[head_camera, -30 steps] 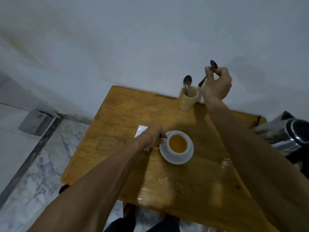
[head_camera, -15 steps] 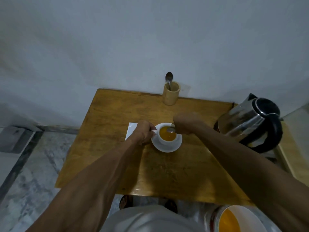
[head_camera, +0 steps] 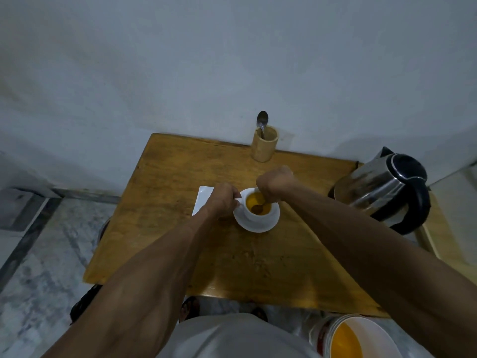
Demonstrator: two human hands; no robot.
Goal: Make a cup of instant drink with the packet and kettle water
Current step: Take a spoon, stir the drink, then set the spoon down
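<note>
A white cup (head_camera: pixel 251 215) full of orange drink stands on a white saucer (head_camera: pixel 268 224) in the middle of the wooden table (head_camera: pixel 170 182). My left hand (head_camera: pixel 223 200) pinches the cup's handle on its left side. My right hand (head_camera: pixel 275 186) hovers over the cup's far right rim, closed on a spoon (head_camera: pixel 258 208) whose bowl dips into the liquid. The white packet (head_camera: pixel 202 200) lies flat just left of my left hand, partly hidden by it. The steel kettle (head_camera: pixel 387 187) with a black lid and handle stands at the table's right edge.
A bamboo holder (head_camera: pixel 265 146) with a second spoon (head_camera: pixel 262 121) stands at the table's far edge against the wall. A white bucket (head_camera: pixel 361 337) of orange liquid sits on the floor at the near right. Marble floor lies to the left.
My right hand brought a spoon from beside the bamboo holder down to the cup and now has its bowl in the drink. My left hand stayed on the cup's handle.
</note>
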